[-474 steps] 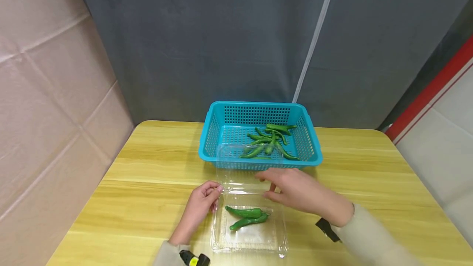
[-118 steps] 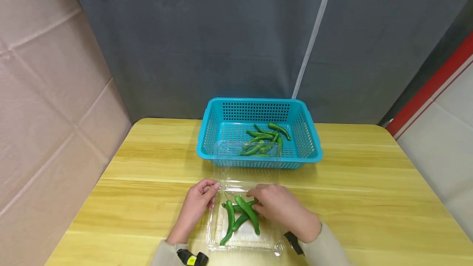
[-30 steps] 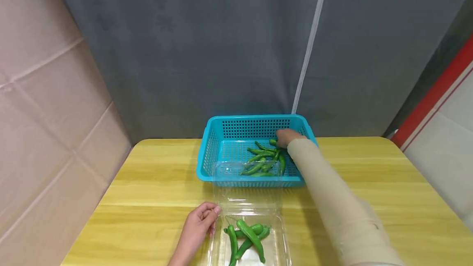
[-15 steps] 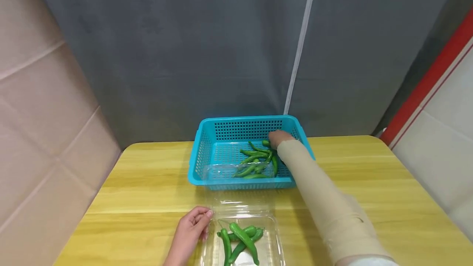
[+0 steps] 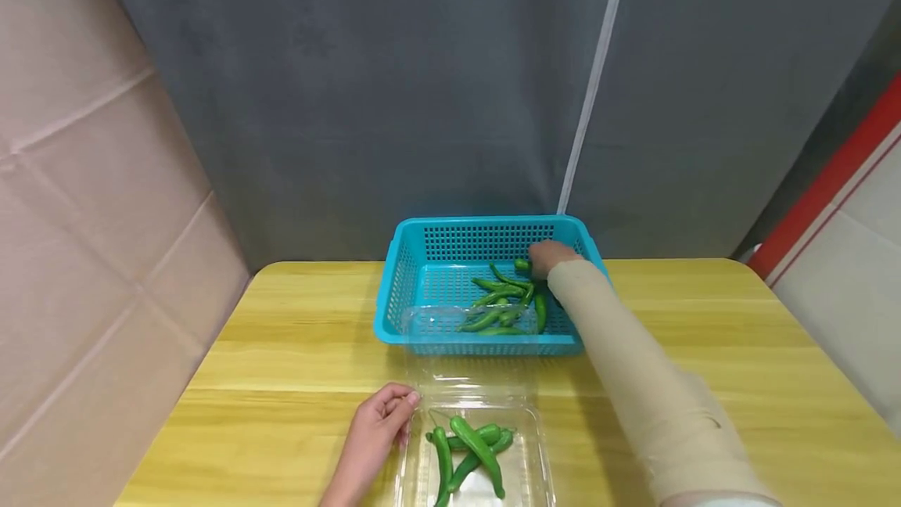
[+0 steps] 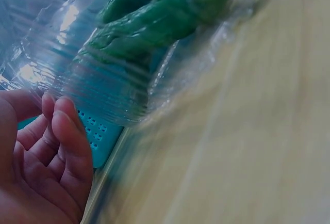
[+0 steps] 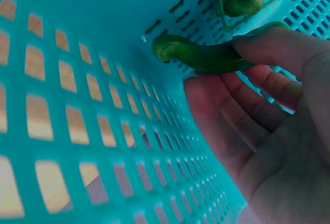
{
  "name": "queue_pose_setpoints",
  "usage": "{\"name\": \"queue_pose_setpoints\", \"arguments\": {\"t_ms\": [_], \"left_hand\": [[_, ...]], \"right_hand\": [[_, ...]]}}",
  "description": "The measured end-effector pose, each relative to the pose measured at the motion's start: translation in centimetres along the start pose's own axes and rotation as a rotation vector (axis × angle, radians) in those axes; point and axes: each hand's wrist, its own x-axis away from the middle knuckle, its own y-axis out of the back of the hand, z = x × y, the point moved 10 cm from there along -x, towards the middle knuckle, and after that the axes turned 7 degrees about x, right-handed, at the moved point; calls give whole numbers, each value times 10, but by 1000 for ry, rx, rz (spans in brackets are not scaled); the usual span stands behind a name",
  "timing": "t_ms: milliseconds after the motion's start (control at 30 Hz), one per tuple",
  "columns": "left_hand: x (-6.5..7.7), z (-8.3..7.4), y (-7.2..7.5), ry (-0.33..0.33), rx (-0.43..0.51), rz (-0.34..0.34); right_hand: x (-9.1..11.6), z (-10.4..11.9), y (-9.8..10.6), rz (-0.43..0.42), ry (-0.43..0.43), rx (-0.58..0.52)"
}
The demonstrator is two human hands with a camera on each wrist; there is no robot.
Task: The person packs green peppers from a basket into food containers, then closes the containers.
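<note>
While the left hand (image 5: 375,430) pinches the box (image 5: 526,462) at its edge | right hand (image 7: 278,115) grips 1 pepper (image 7: 206,59) inside the basket (image 5: 486,222) | 4 peppers (image 5: 479,454) lie in the box

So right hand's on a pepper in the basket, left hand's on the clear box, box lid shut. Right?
Not shut: the head view shows the lid open, folded back toward the basket. The rest holds: right hand on a pepper, left hand on the clear box.
</note>
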Motion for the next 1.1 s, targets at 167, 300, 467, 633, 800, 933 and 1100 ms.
{"name": "queue_pose_setpoints", "arguments": {"t_ms": [167, 300, 467, 633, 800, 933, 1100], "left_hand": [[2, -1, 1, 10, -2, 0], [5, -9, -2, 28, -5, 8], [11, -25, -7, 39, -17, 16], [10, -21, -4, 40, -14, 1], [6, -10, -1, 27, -8, -17], [5, -11, -2, -1, -18, -24], [7, -14, -1, 4, -27, -27]], "right_hand": [[6, 3, 12, -27, 10, 12], [13, 6, 25, -47, 26, 25], [22, 6, 40, -61, 42, 43], [34, 10, 52, -90, 68, 73], [51, 22, 73, -178, 136, 90], [64, 33, 89, -227, 181, 89], [78, 39, 101, -214, 185, 45]]}}
